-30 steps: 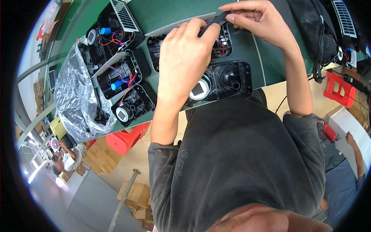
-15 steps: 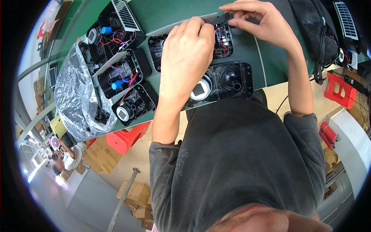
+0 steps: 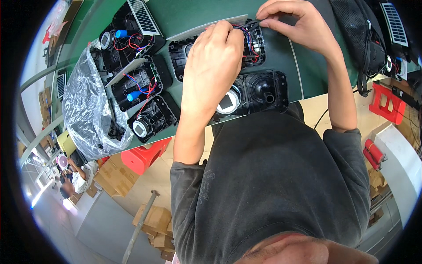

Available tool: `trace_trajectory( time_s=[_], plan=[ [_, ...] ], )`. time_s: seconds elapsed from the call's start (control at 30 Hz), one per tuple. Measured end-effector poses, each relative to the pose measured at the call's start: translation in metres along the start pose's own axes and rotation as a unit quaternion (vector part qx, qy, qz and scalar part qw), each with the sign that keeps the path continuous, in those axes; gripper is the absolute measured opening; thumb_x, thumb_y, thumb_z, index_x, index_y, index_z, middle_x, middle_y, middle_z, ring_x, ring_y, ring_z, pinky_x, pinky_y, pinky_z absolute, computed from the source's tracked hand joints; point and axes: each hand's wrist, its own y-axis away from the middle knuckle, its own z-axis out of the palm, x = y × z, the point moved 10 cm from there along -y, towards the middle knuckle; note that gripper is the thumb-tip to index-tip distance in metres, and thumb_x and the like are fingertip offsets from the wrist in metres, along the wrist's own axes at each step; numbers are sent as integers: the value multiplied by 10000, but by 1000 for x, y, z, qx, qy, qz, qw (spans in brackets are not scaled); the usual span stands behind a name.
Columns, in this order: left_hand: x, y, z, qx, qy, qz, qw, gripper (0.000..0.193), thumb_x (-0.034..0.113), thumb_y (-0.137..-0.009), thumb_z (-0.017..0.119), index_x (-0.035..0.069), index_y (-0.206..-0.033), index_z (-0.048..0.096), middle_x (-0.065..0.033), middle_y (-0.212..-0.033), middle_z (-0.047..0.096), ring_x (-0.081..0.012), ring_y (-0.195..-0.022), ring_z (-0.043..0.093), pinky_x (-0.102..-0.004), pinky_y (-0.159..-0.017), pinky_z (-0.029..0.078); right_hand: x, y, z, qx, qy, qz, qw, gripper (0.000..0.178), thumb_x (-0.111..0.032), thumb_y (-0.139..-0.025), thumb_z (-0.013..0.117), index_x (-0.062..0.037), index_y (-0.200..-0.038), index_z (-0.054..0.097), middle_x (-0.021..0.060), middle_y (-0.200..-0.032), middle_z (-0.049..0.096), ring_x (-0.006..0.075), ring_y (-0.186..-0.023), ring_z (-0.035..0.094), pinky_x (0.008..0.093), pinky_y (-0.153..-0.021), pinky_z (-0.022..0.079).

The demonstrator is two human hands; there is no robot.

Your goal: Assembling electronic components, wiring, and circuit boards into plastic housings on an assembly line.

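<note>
**Red wires [image 3: 252,56] at risk**

The right hand [image 3: 295,22] pinches a black strip [image 3: 252,26] at the open black housing [image 3: 176,61] on the worktop [image 3: 189,14]; the left hand [image 3: 213,64] curls over it (grip hidden, cannot tell). A hasty tug could snag them.

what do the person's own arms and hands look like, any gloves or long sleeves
The left hand and right hand are both bare, with no gloves and no watch or bracelet visible. The forearms are uncovered too. The loose, short sleeves end around the elbows and belong to a faded dark grey shirt. No cables or markings show on the arms.
</note>
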Motion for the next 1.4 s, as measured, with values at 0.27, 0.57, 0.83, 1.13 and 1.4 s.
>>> trace_trajectory(
  time_s=[0.27, 0.57, 0.83, 1.13, 1.4],
  plan=[
    [2, -2, -2, 9, -5, 5, 1000, 82, 82, -925, 718, 16, -966, 691, -123, -953, 667, -328, -867, 689, -409, -788, 563, 41, 27, -1, -57, 118, 92, 987, 136, -23, -890, 740, 19, -1020, 747, 154, -978, 750, 299, -893, 729, 358, -820, 572],
    [2, -3, 0, 6, 9, 6, 1000, 86, 85, -929, 718, 20, -979, 693, -115, -969, 667, -323, -867, 690, -410, -789, 564, 72, 56, -3, -142, 203, 335, 909, 157, -78, -953, 682, 25, -1068, 709, 191, -1008, 712, 376, -930, 698, 398, -840, 558],
    [1, -5, -1, 13, -14, 13, 1000, 111, 90, -917, 729, 33, -1013, 722, -99, -960, 669, -302, -873, 691, -400, -797, 562, 71, 49, -3, -157, 201, 349, 902, 161, -89, -943, 687, 21, -1055, 719, 191, -977, 716, 381, -911, 699, 405, -831, 559],
    [3, -2, 2, 13, -20, 5, 1000, 307, 140, -911, 747, 93, -1214, 761, -75, -854, 653, -279, -794, 660, -389, -758, 544, 47, 36, -29, -212, 367, 347, 836, 157, -126, -924, 680, -9, -999, 752, 161, -968, 733, 362, -934, 702, 416, -854, 557],
    [4, -2, 8, -2, -21, 18, 1000, 354, 208, -923, 743, 44, -1236, 732, -78, -854, 644, -246, -862, 678, -373, -786, 520, 47, 35, -27, -197, 375, 368, 827, 148, -115, -912, 682, -8, -988, 750, 155, -964, 733, 357, -959, 699, 412, -883, 551]
  ],
)
